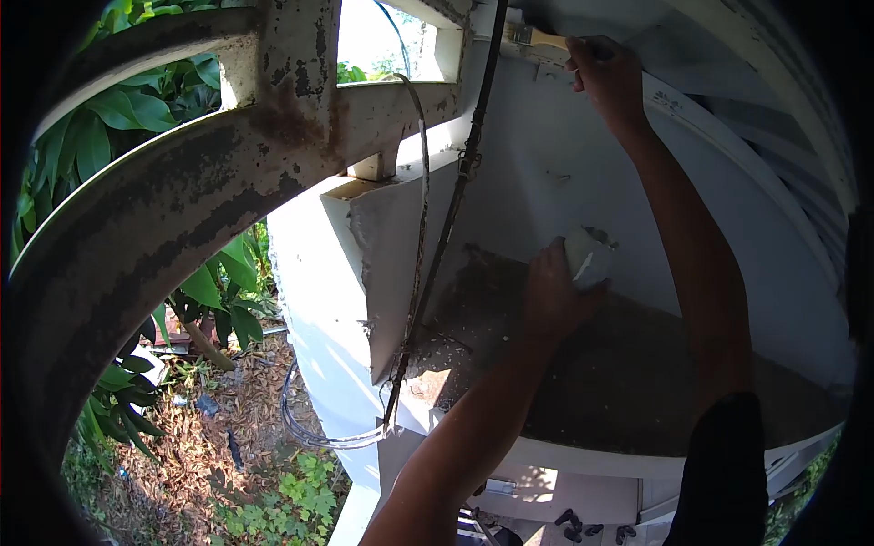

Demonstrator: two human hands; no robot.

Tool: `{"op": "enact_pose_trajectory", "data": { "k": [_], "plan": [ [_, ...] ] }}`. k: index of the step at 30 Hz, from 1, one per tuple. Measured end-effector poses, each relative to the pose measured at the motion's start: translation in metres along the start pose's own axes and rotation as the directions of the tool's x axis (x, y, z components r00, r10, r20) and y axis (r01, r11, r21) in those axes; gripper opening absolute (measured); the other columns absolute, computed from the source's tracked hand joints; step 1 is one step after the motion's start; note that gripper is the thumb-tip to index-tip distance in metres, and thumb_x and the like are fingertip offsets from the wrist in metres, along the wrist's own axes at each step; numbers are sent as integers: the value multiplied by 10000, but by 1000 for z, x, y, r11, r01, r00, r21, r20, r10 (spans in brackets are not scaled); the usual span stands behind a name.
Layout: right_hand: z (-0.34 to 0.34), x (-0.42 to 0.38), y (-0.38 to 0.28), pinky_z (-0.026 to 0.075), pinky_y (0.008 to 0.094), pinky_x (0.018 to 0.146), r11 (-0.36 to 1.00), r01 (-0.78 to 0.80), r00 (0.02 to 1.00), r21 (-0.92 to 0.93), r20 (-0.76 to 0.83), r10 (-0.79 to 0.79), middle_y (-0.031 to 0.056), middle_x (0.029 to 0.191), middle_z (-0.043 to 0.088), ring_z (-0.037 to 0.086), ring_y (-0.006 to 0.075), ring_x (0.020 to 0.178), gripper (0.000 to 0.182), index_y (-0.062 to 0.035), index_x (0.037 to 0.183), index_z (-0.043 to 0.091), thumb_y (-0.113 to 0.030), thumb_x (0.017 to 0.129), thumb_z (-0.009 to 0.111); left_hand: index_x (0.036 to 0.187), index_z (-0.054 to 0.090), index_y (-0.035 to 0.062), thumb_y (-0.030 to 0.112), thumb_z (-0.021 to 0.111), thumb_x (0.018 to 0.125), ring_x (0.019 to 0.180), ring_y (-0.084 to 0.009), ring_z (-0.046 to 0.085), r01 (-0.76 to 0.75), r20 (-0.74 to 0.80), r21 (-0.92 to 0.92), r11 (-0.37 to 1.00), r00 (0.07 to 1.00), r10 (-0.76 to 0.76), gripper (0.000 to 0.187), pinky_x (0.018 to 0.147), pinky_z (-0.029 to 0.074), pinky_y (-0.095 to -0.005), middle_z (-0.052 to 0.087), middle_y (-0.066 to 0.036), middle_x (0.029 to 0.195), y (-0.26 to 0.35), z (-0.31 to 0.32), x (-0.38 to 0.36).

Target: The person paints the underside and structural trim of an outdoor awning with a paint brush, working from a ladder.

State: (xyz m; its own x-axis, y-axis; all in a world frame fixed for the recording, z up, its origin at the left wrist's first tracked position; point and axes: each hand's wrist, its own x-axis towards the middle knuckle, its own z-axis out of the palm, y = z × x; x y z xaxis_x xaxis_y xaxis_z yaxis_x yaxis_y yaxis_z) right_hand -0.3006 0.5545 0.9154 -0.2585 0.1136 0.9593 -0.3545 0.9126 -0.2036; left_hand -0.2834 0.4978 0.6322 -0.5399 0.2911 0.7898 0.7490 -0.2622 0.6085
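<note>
Head view: a paintbrush [533, 38] is gripped by the right hand [608, 77] at upper right, a paint cup [587, 257] clasped by the left hand [553, 296]; paint could be spilled if tilted.

The brush [535, 38] has a pale wooden handle and a shiny metal band. The small cup [589, 257] looks like smooth plastic smeared with white paint. The railing [182, 182] is rough, stained concrete with peeling matt paint, and the ledge [628, 382] looks dirty and grainy.

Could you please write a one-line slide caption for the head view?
Right hand holds a paintbrush overhead; left hand grips a small cup.
</note>
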Motion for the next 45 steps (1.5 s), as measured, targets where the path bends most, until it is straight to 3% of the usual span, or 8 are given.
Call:
{"op": "enact_pose_trajectory", "data": {
  "k": [7, 10, 13, 23, 32, 35, 42, 45],
  "plan": [
    [-14, -36, 15, 552, 335, 572, 901, 316, 930, -296, -89, -356, 96, 742, 705, 687, 193, 587, 224, -29, 987, 674, -247, 957, 716, 1368, 487, -75, 383, 885, 720, 1159, -448, 607, -2, -35, 28, 1000, 999, 3, 888, 977, 507, -512, 626, -282, 1212, -1, 0, 0],
    [16, -41, 12, 574, 393, 643, 714, 583, 813, -388, 278, -512, 134, 864, 712, 721, 306, 755, 176, -55, 1032, 633, -203, 968, 702, 1351, 494, -63, 384, 882, 726, 1157, -450, 607, -8, -39, 26, 1000, 999, 9, 860, 979, 505, -513, 627, -276, 1214, -3, 2, -2],
    [10, -22, 23, 571, 403, 640, 555, 656, 728, -511, 235, -644, 115, 852, 694, 710, 290, 747, 173, -59, 1034, 615, -188, 959, 703, 1343, 495, -51, 381, 879, 732, 1167, -450, 601, 0, -26, 19, 1000, 1000, 0, 842, 981, 503, -515, 623, -273, 1226, -3, -1, 0],
    [26, -44, 36, 560, 377, 587, 566, 634, 760, -527, 287, -584, 71, 836, 683, 694, 249, 689, 181, -87, 1039, 590, -204, 959, 704, 1355, 485, -52, 370, 879, 733, 1179, -442, 597, -1, -11, 39, 999, 1000, 1, 848, 992, 497, -504, 617, -270, 1239, 0, -1, 1],
    [-3, -70, 36, 539, 379, 554, 667, 548, 802, -505, 89, -591, 60, 777, 701, 682, 259, 615, 160, -95, 1029, 641, -189, 934, 727, 1330, 505, -50, 375, 883, 725, 1183, -438, 597, -3, -5, 25, 1000, 1000, 3, 830, 983, 503, -505, 632, -269, 1207, 3, -2, 2],
    [20, -59, 38, 531, 382, 532, 588, 629, 757, -508, 231, -611, 56, 756, 694, 676, 260, 596, 152, -97, 998, 633, -205, 939, 723, 1328, 504, -48, 379, 882, 728, 1180, -438, 598, 4, 2, 39, 999, 1000, -4, 828, 978, 506, -508, 631, -270, 1208, 2, -2, 2],
    [-2, -72, 54, 503, 379, 498, 614, 491, 814, -618, 74, -576, 49, 703, 651, 622, 241, 516, 168, -86, 959, 609, -220, 950, 710, 1326, 506, -41, 370, 877, 733, 1163, -444, 605, 1, -3, 35, 999, 1000, -1, 811, 970, 508, -510, 633, -265, 1206, 3, -4, 2],
    [16, -79, 48, 509, 383, 517, 566, 604, 762, -562, 197, -617, 54, 729, 664, 625, 253, 537, 161, -96, 979, 614, -218, 946, 712, 1319, 508, -51, 354, 878, 733, 1144, -452, 614, 4, 4, 62, 998, 1000, -5, 803, 962, 512, -510, 632, -274, 1204, 1, -2, 3]
  ]
}}
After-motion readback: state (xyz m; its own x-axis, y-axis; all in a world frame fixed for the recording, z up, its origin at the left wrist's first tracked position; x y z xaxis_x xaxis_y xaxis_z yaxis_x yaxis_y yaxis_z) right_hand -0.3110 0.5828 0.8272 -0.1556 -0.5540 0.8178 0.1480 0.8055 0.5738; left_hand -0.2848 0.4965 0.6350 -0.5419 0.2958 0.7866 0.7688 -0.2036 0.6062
